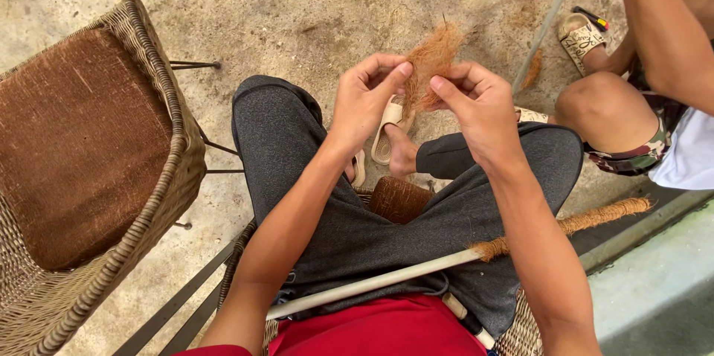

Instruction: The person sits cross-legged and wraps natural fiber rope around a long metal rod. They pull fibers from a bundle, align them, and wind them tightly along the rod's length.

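Observation:
A tuft of orange-brown coconut fibre is pinched between both my hands above my knees. My left hand holds its left side with thumb and fingertips. My right hand grips its right side. Across my lap lies a pale stick whose far end is wrapped in twisted brown fibre, passing under my right forearm. I sit in grey trousers and a red shirt, with one foot in a beige sandal.
A wicker chair with a brown cushion stands to my left. Another person sits at the upper right, knee bent, foot in a sandal. A thin grey pole lies on the concrete floor, with loose fibre scraps around.

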